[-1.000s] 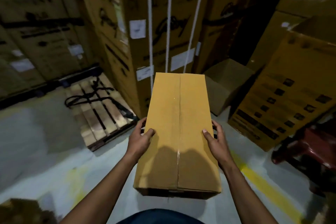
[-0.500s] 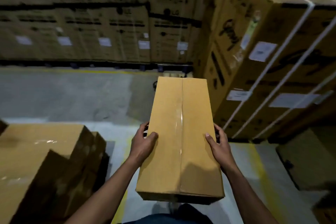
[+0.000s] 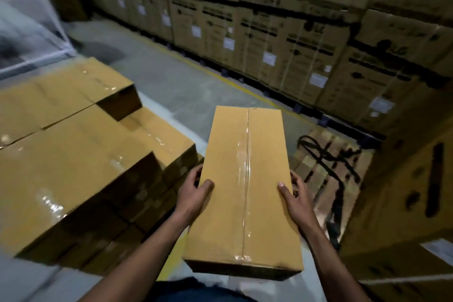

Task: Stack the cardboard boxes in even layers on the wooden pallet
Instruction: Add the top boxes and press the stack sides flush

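Note:
I carry a long taped cardboard box [image 3: 242, 179] in front of me, held off the floor. My left hand [image 3: 193, 193] grips its left side with the thumb on top. My right hand [image 3: 295, 197] grips its right side the same way. To my left stands a stack of similar boxes [image 3: 78, 154] in several layers, with one box [image 3: 68, 86] lying higher at the back. A bare wooden pallet [image 3: 328, 171] with black straps on it lies on the floor to the right of the carried box.
A long wall of large printed cartons [image 3: 282, 39] runs across the back. Another big carton [image 3: 411, 203] stands close on my right. A yellow floor line [image 3: 235, 81] runs along the concrete aisle between the stack and the wall.
My view has swung left: the stack of boxes has come fully into sight on my left and the strapped pallet now shows on my right. Both hands keep the same grip on the box.

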### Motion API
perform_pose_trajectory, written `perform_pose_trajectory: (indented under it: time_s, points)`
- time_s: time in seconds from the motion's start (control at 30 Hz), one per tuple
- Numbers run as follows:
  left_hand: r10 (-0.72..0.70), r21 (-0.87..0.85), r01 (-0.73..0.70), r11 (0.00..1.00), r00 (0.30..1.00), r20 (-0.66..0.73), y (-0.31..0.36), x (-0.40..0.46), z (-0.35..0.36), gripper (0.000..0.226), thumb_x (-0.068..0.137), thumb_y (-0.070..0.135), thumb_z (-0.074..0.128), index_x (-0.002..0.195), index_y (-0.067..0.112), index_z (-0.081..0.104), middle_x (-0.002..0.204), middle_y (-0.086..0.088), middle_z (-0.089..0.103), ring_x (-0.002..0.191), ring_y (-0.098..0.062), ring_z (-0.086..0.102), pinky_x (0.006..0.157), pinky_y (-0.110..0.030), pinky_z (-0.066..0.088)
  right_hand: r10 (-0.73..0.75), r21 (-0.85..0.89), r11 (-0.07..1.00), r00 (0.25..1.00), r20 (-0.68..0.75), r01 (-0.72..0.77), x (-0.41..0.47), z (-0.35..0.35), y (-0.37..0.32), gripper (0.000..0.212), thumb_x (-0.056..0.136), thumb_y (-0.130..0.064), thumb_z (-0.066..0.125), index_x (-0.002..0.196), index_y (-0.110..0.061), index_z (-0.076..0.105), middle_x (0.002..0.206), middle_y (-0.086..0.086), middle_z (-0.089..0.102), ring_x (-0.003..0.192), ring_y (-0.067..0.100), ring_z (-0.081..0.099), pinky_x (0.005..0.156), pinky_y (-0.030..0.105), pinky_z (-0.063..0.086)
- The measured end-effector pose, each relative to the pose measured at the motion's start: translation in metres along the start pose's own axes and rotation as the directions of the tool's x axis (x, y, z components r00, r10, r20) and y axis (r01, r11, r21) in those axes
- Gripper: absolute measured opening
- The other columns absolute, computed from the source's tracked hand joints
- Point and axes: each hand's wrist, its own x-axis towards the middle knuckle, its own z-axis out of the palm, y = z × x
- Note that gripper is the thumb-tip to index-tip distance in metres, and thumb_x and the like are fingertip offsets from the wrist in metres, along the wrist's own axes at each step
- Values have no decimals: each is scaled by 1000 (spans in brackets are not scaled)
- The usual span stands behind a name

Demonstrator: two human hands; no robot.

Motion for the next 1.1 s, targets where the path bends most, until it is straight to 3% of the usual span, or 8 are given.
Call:
perform_pose_trajectory:
  time_s: [0.1, 0.23, 0.37, 0.47, 0.57, 0.67, 0.87, 1.1]
  points:
    - [-28, -14, 27, 1000, 997, -75, -6, 5, -11, 51, 95, 26, 66, 142, 41, 53, 121, 12, 66, 108, -8, 63, 95, -40, 54, -19, -14, 1000, 994, 105, 21, 31, 17, -8, 51, 99, -43, 63, 147, -38, 45, 135, -9, 45, 115, 15, 53, 91, 34, 45]
    - [-50, -17, 47, 999, 981, -186, -10, 29, -22, 55, 95, 28, 68, 147, 36, 50, 128, 5, 63, 110, -12, 61, 92, -39, 51, -46, -19, 999, 978, 203, 50, 76, 45, -18, 52, 98, -48, 62, 147, -40, 46, 139, -9, 45, 119, 17, 54, 93, 38, 48]
    - [-70, -44, 61, 997, 959, -273, -13, 62, -32, 59, 95, 24, 70, 149, 33, 49, 135, 1, 62, 118, -19, 59, 103, -45, 52, -59, -47, 996, 959, 279, 74, 124, 79, -30, 51, 99, -46, 63, 147, -39, 47, 140, -7, 44, 118, 22, 55, 95, 45, 52]
    - [-105, -64, 89, 994, 942, -320, -17, 93, -40, 63, 92, 30, 70, 150, 37, 48, 142, 2, 59, 127, -21, 57, 110, -50, 48, -80, -57, 993, 944, 319, 104, 165, 108, -40, 49, 100, -40, 63, 146, -37, 48, 139, -5, 47, 116, 22, 55, 92, 39, 49]
    - [-142, -97, 114, 989, 923, -357, -25, 134, -49, 67, 82, 43, 70, 146, 45, 49, 142, 5, 61, 128, -20, 59, 108, -53, 50, -91, -53, 992, 929, 359, 118, 205, 138, -52, 48, 100, -37, 64, 146, -36, 49, 140, -5, 48, 114, 20, 56, 88, 35, 49]
    - [-165, -143, 119, 983, 909, -382, -19, 173, -54, 62, 88, 35, 71, 146, 41, 50, 139, 6, 62, 126, -20, 59, 107, -50, 51, -94, -68, 989, 915, 393, 130, 244, 163, -67, 48, 101, -39, 62, 147, -37, 48, 140, -6, 48, 113, 17, 56, 83, 31, 50]
    - [-215, -201, 137, 970, 872, -440, -5, 236, -79, 62, 93, 29, 70, 150, 39, 48, 140, 5, 60, 124, -20, 57, 105, -45, 49, -86, -121, 979, 867, 491, 166, 323, 219, -98, 48, 101, -46, 60, 146, -44, 45, 144, -7, 49, 116, 19, 60, 96, 46, 56]
    - [-270, -273, 136, 952, 794, -545, 10, 280, -97, 60, 95, 33, 67, 150, 42, 45, 140, 6, 58, 119, -16, 58, 96, -39, 52, -112, -163, 952, 793, 599, 257, 392, 291, -127, 51, 103, -42, 57, 152, -37, 42, 150, -5, 46, 118, 22, 57, 93, 39, 49]
